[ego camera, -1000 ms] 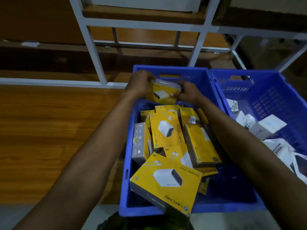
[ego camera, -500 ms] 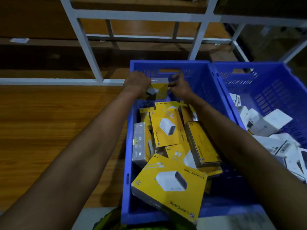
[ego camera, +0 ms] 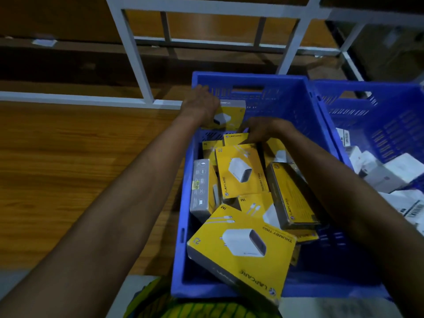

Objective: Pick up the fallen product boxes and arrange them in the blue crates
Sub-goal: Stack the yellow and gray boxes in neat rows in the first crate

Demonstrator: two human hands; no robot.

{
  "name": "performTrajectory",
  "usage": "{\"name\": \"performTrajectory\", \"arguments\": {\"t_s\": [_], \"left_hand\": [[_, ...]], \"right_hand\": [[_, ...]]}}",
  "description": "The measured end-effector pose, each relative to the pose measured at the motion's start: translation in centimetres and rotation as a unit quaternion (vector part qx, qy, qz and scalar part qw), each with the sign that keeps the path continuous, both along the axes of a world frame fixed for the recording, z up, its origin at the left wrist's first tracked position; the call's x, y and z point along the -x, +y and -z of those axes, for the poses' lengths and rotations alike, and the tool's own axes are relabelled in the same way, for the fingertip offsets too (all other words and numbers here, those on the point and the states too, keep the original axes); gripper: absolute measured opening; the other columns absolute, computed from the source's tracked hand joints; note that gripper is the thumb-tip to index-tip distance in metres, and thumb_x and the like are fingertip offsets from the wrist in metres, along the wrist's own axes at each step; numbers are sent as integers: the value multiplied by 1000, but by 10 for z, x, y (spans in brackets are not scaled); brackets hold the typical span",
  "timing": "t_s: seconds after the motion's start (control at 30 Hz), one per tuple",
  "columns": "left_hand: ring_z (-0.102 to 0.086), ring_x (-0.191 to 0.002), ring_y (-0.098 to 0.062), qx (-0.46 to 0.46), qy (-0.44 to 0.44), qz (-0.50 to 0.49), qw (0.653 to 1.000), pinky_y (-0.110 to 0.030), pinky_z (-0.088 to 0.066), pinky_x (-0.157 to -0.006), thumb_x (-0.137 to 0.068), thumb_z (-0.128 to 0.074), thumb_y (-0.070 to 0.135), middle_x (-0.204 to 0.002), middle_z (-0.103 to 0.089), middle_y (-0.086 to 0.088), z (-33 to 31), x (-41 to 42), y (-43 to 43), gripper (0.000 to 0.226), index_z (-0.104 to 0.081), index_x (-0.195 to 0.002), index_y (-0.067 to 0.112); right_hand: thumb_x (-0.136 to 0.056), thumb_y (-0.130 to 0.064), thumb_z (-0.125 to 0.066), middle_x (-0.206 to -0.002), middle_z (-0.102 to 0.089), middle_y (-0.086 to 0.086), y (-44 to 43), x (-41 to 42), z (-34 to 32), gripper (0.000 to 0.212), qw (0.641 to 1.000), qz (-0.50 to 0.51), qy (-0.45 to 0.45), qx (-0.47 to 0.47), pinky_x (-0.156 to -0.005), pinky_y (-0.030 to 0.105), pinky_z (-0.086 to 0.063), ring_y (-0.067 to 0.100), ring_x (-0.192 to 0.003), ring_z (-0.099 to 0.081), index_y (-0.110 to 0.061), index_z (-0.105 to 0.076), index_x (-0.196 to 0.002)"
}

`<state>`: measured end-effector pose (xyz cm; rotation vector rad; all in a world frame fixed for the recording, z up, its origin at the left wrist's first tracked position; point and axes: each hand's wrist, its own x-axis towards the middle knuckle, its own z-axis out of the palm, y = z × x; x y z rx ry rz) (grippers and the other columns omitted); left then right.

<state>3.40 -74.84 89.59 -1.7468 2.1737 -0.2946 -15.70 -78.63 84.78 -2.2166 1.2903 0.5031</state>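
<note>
A blue crate (ego camera: 298, 106) in front of me holds several yellow product boxes in a loose jumble. My left hand (ego camera: 200, 104) holds one small yellow box (ego camera: 230, 114) upright against the crate's far left corner. My right hand (ego camera: 263, 130) has left that box and rests with fingers curled on the top of another yellow box (ego camera: 235, 137) just nearer to me. A large yellow box (ego camera: 241, 249) leans on the crate's near wall. A yellow-and-black box (ego camera: 292, 196) lies tilted against my right forearm.
A second blue crate (ego camera: 390, 125) stands touching the first on the right and holds several white boxes (ego camera: 390, 173). A white metal rack frame (ego camera: 133, 51) rises behind both crates. Wooden floor (ego camera: 68, 168) spreads to the left.
Both hands carried the small yellow box to the crate's far left corner. My right hand then let go of it and dropped to the box below.
</note>
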Motion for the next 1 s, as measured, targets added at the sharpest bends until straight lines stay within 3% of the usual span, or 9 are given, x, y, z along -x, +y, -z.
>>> {"name": "performTrajectory", "arguments": {"t_s": [0.13,0.23,0.33,0.47,0.6,0.7,0.8,0.9,1.0], "left_hand": [[-41,-131,-33,4,40,-5,999,-38,-37,-100,-91,-67,25,-142,-50,-17,-3,1,4,57,-49,-144,19],[-41,-130,-34,5,111,-21,994,-39,-37,-100,-94,-64,26,-141,-48,-17,-1,-2,2,54,-48,-145,26],[-44,-127,-38,13,192,-36,981,-41,-39,-99,-97,-57,32,-136,-49,-20,3,-4,-2,48,-48,-143,22],[-39,-133,-39,33,254,-51,965,-44,-38,-101,-89,-67,20,-139,-48,-20,3,-6,-4,71,-32,-151,18],[-32,-136,-36,34,182,-27,982,-44,-35,-104,-85,-72,28,-142,-47,-17,-1,-3,-4,69,-42,-144,10],[-32,-135,-36,44,123,-17,991,-44,-38,-101,-88,-68,20,-142,-42,-17,1,-1,-3,58,-49,-142,15],[-38,-129,-35,57,65,23,996,-44,-41,-96,-90,-64,14,-133,-48,-16,6,1,-3,36,-64,-125,13],[-55,-115,-31,20,-53,61,997,-44,-40,-101,-93,-60,17,-117,-63,-12,12,2,-3,25,-64,-117,13],[-60,-112,-27,10,-128,72,989,-45,-36,-107,-94,-59,22,-116,-64,-5,17,5,-4,26,-62,-120,18]], "right_hand": [[-87,-54,-69,-121,-67,-2,-5,1,-24,47,1000,-13,5,-20,-77,29,-47,12,-89,-62,-29,-63,-127],[-83,-49,-76,-109,-69,-3,-11,10,-43,43,995,24,-90,-19,-75,29,-50,16,-96,-63,-29,-68,-120],[-79,-42,-83,-115,-69,-3,-19,15,-47,49,968,70,-213,113,-90,31,-49,15,-106,-63,-23,-69,-122],[-77,-35,-86,-120,-70,2,-19,10,-29,53,938,92,-271,198,-89,25,-46,14,-107,-63,-17,-70,-124],[-74,-37,-80,-114,-69,13,-15,-16,0,53,919,104,-241,294,-91,33,-46,31,-105,-63,-14,-71,-121],[-74,-37,-78,-112,-64,13,-17,-23,11,54,923,74,-189,327,-89,37,-43,35,-107,-55,-16,-69,-123],[-76,-31,-82,-116,-57,13,-7,-25,19,52,921,67,-198,330,-91,34,-43,30,-113,-49,-13,-67,-123],[-76,-29,-83,-114,-51,11,3,-30,31,43,907,95,-236,337,-81,29,-43,25,-108,-45,-12,-62,-109],[-73,-6,-78,-98,-59,5,-6,-24,16,30,915,138,-279,255,-82,44,-52,23,-96,-54,-15,-58,-93]]}}
